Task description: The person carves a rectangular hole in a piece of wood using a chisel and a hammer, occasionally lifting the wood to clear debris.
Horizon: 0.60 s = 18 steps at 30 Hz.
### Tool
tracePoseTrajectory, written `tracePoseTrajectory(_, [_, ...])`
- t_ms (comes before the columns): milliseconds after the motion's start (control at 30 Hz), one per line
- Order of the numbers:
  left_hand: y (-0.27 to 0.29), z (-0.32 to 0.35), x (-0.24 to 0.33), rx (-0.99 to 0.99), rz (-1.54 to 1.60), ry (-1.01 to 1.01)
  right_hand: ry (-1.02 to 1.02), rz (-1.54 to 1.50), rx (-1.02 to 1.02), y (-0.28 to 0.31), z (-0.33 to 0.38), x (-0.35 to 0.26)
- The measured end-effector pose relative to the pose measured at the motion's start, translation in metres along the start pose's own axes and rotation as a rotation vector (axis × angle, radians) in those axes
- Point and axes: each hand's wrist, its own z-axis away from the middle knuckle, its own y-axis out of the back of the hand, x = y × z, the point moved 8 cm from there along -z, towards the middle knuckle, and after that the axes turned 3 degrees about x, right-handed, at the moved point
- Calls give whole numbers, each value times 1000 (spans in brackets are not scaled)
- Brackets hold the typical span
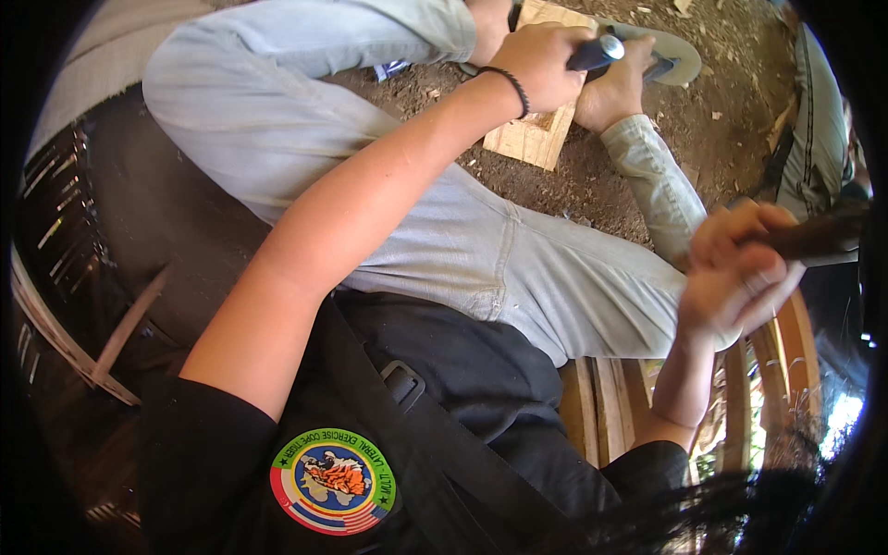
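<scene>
My left hand (pixel 546 69) is closed around a dark handle with a shiny metal end cap (pixel 606 48), which looks like a chisel; its blade is hidden behind the hand. Below that hand, a pale wooden board (pixel 529 143) lies on the ground between my feet, and a recess shows in its surface. Raised at the right, my right hand (pixel 740 268) grips a dark brown wooden piece (pixel 823 238). It is blurred and runs toward the right rim, so its kind cannot be told.
My right foot (pixel 610 97), in a grey-soled sandal (pixel 680 57), presses beside the board. Wood chips litter the dirt floor (pixel 731 111). Another person's jeans leg (pixel 809 129) stands at the far right. Wooden slats (pixel 601 407) are under me, and a woven basket-like thing (pixel 55 240) is at the left.
</scene>
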Motion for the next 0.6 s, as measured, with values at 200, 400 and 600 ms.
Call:
tracePoseTrajectory(200, [10,4,-48,-3,4,186,-331,241,-200,-14,12,105])
tracePoseTrajectory(400, [10,-10,-118,156,421,649,-344,71,84,34,-14,143])
tracePoseTrajectory(600, [32,-1,-87,253,-77,585,-490,-47,153,39,-8,166])
